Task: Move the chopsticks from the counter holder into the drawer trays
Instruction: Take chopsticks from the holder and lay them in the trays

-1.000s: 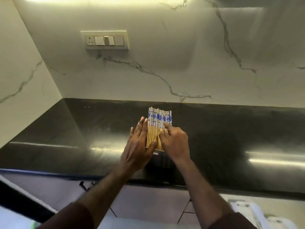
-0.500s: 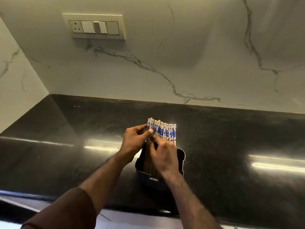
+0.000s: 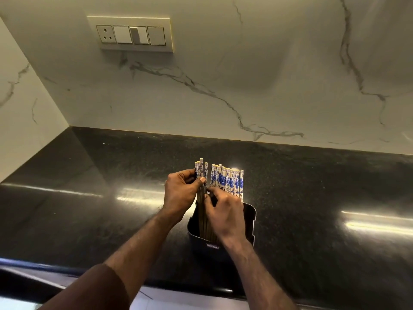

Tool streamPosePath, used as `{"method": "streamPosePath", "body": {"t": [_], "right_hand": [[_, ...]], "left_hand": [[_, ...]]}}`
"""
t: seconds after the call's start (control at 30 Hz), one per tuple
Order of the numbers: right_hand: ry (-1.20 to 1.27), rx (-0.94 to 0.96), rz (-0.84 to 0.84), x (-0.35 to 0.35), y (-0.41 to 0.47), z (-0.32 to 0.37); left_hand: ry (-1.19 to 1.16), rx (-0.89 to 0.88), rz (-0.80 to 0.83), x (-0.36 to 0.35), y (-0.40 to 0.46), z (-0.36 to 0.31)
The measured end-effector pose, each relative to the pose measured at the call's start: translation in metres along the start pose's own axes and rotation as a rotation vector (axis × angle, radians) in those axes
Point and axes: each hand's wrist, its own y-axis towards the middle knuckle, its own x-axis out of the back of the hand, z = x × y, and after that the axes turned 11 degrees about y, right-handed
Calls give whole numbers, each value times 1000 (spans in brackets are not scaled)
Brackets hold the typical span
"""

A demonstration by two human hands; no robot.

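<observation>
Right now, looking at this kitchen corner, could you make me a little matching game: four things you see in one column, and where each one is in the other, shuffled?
Things:
1. Cream switch plate with socket
2. Dark plastic chopstick holder
3. Small bunch of blue-and-white-topped chopsticks
4. Larger row of blue-and-white-topped chopsticks

Places:
A. Standing in the holder, above the right hand
B. Pinched in the left hand
C. On the marble wall
D. On the black counter

Pairs: 1-C, 2-D, 3-B, 4-A
</observation>
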Motion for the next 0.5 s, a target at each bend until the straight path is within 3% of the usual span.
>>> {"method": "streamPosePath", "body": {"t": [0.27,0.5], "right_hand": [[46,19,-6,6,-2,11],[336,-104,98,36,-10,42]], "left_hand": [[11,-34,-127,6,-11,-27],[-88,-275,47,46,-36,-108]]}}
